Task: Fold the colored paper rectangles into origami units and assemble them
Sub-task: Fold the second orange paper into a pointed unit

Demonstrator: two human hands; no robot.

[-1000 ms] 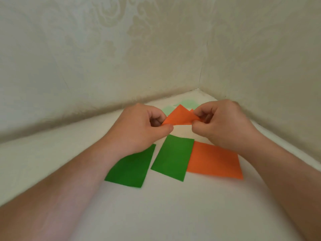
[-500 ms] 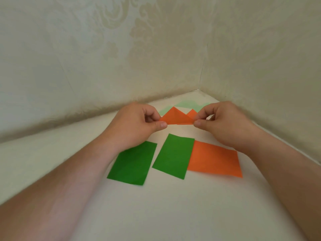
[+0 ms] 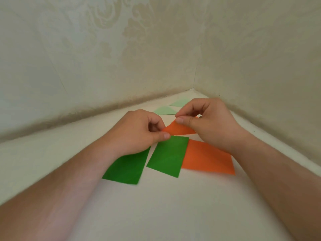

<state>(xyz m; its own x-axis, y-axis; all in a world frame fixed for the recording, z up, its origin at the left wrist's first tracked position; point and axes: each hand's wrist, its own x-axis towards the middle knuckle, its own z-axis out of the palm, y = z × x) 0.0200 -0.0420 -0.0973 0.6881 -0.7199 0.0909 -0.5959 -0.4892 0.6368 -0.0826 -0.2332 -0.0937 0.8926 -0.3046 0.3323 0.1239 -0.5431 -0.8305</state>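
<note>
**Both hands pinching folded orange paper above the sheets**

Left hand point(image 3: 137, 131) pinches the left tip of the small folded orange paper piece point(image 3: 180, 129) between thumb and forefinger. Right hand point(image 3: 208, 119) pinches its upper right edge the same way. Piece is held in the air, just above the far end of the flat sheets.

On the white tabletop point(image 3: 165, 206): left dark green paper rectangle point(image 3: 126, 168), partly under the left wrist; middle dark green paper rectangle point(image 3: 167, 156) just beside it; flat orange paper rectangle point(image 3: 208, 158), its left edge tucked under the middle green one. Two pale green folded paper triangles point(image 3: 165, 110) lie behind the hands, near the wall corner.
</note>
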